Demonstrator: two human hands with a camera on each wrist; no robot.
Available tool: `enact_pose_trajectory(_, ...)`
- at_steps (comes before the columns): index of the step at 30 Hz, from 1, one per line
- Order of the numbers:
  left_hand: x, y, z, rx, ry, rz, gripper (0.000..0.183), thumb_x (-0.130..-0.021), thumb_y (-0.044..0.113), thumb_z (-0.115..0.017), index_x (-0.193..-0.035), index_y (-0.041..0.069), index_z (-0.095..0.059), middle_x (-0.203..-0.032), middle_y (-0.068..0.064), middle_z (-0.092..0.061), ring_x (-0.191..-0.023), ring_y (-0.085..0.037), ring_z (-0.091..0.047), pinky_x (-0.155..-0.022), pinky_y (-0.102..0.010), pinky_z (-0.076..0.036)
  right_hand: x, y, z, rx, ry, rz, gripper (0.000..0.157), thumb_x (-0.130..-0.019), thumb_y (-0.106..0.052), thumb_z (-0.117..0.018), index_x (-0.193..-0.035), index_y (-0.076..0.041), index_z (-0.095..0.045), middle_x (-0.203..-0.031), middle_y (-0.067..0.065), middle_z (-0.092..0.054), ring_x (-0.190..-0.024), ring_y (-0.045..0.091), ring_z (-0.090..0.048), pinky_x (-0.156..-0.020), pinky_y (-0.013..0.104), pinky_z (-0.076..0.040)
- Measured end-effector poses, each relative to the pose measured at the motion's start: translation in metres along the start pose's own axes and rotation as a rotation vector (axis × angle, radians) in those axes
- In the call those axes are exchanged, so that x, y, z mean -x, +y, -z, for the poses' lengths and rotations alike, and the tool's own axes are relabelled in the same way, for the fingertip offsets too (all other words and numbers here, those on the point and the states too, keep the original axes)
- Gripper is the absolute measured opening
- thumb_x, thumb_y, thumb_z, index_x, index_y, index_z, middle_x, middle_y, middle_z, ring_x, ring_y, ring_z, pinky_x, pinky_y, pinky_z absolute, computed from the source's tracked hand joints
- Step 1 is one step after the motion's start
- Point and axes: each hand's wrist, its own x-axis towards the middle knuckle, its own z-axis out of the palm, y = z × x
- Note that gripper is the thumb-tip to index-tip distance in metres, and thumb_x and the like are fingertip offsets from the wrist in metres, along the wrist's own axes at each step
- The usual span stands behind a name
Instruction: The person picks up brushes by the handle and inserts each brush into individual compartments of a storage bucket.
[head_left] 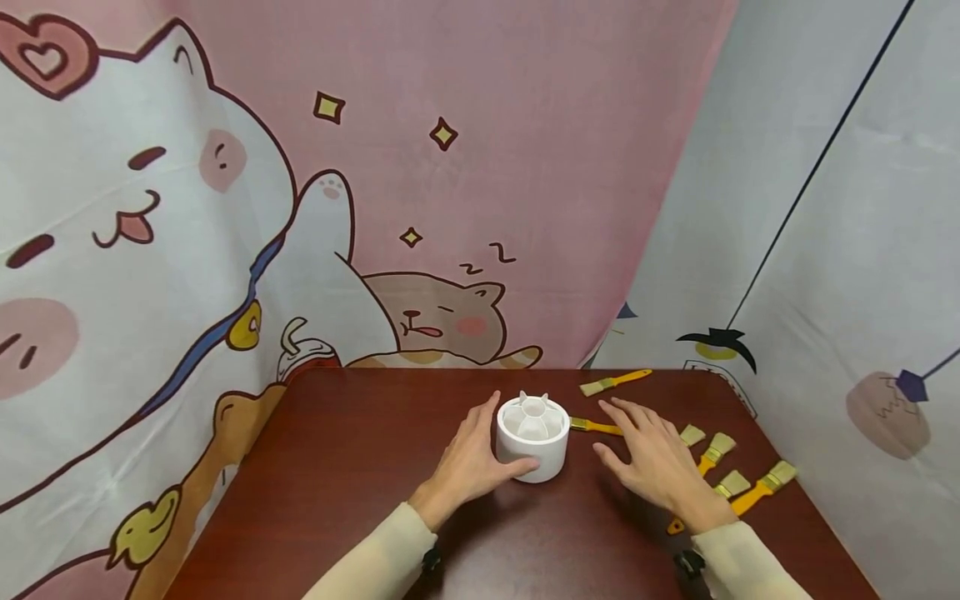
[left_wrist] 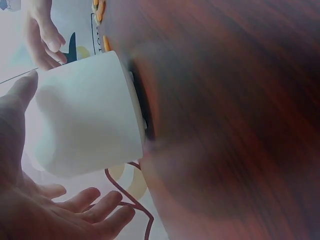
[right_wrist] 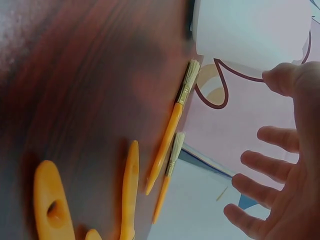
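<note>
Since the white pot sits just right of the left hand, I'd call that nearer; right hand apart, both spread-fingered.

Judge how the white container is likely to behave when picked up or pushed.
The white container probably stays stiff when squeezed, since its wall shows no dents or sagging. Its squat, broad shape should make it unlikely to tip under a gentle push. Its smooth, rounded sides may be somewhat slippery.

High downward head view, close wrist views, white container common
</note>
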Motion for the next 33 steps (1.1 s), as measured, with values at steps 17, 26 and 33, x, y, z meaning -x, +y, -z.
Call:
enact_pose_trajectory(17, -0.012, 0.008, -0.014, 0.004, 0.005, -0.049, 0.126, -0.082, 0.069, -0.101, -0.179, 0.017, -0.04, -0.165, -0.013, -0.062, -0.145, -0.033, -0.069, -0.116, -0.056, -0.061, -0.02, 0.015, -0.007, -0.011, -0.066, -0.006, 0.071, -0.106, -0.044, -0.084, -0.166, -0.015, -0.062, -0.162, 0.021, -0.067, -0.147, 0.05, -0.064, -0.121, 0.075, -0.051)
enact_pose_trajectory(26, -0.012, 0.007, -0.014, -0.018, 0.032, -0.069, 0.12, -0.081, 0.066, -0.103, -0.174, 0.013, -0.047, -0.157, -0.013, -0.066, -0.138, -0.034, -0.073, -0.112, -0.055, -0.064, -0.027, 0.019, -0.009, -0.012, -0.08, -0.002, 0.067, -0.106, -0.043, -0.084, -0.163, -0.014, -0.065, -0.161, 0.023, -0.068, -0.146, 0.05, -0.064, -0.12, 0.074, -0.052)
enact_pose_trajectory(33, -0.01, 0.003, -0.01, -0.014, 0.038, -0.04, 0.12, -0.081, 0.067, -0.102, -0.174, 0.016, -0.047, -0.159, -0.011, -0.066, -0.139, -0.033, -0.073, -0.112, -0.055, -0.063, -0.032, 0.022, -0.013, -0.017, -0.069, 0.018, 0.062, -0.106, -0.041, -0.084, -0.161, -0.015, -0.068, -0.159, 0.021, -0.07, -0.144, 0.048, -0.066, -0.118, 0.073, -0.054)
